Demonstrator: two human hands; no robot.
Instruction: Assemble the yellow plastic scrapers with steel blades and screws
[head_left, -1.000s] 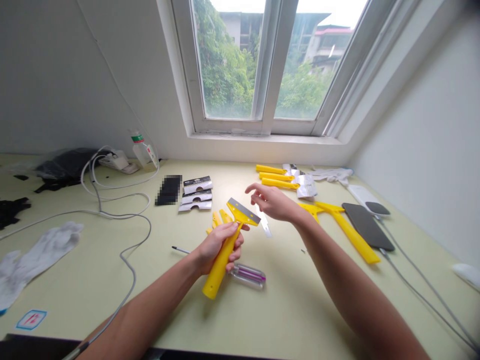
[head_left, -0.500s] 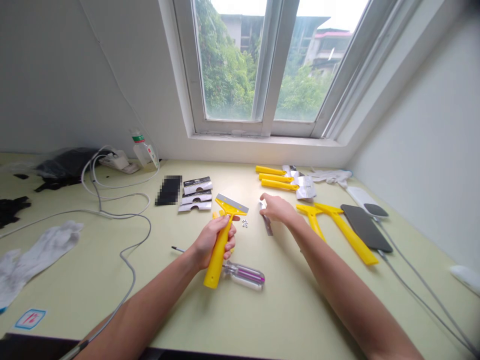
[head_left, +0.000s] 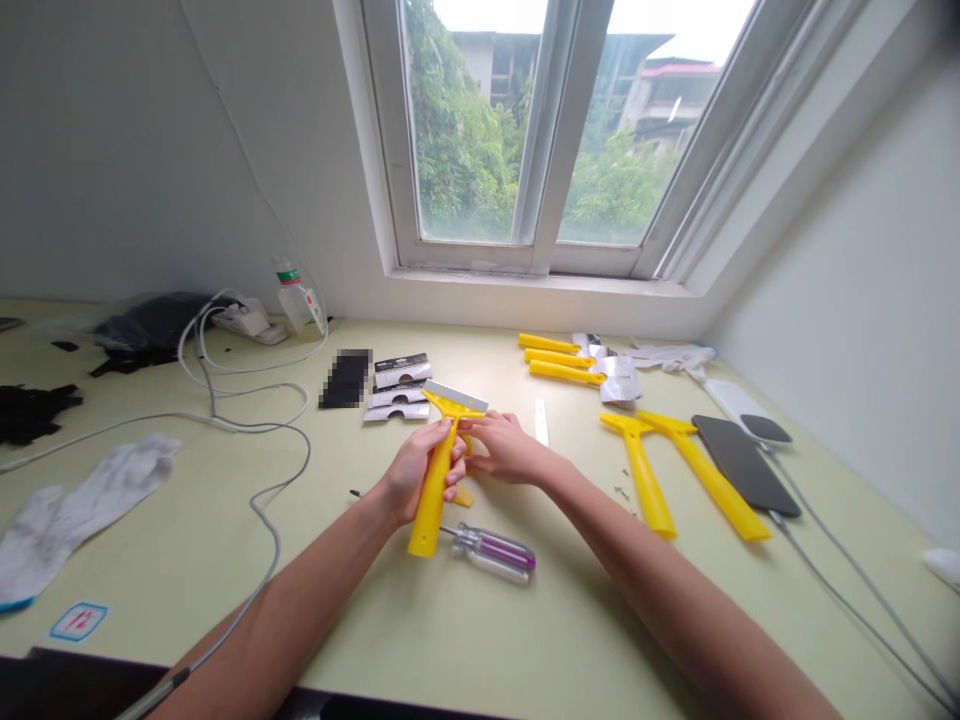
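Observation:
My left hand (head_left: pixel 409 475) is closed around the yellow handle of a scraper (head_left: pixel 433 490), tilted up off the table. A grey metal blade (head_left: pixel 454 397) lies along the scraper's head. Just right of that head is my right hand (head_left: pixel 510 447), its fingers bent and drawn together; what they hold, if anything, is hidden. A small yellow piece (head_left: pixel 464 497) shows below the hands. Under them lies a screwdriver (head_left: pixel 495 552) with a clear and purple handle. Another flat blade (head_left: pixel 541 424) rests on the table beyond my right wrist.
Two yellow scraper handles (head_left: pixel 646 480) lie at right with small screws (head_left: pixel 622 491) beside them. A dark phone (head_left: pixel 742 465) and cables sit farther right. Packaged scrapers (head_left: pixel 562 372) and blade packs (head_left: pixel 401 370) are at the back. White gloves (head_left: pixel 90 510), a bottle (head_left: pixel 300 305) and cables occupy the left.
My right hand has left the loose blade and moved left to the scraper's head. The small nuts are now out of sight. The view has shifted slightly; my left hand still holds the scraper.

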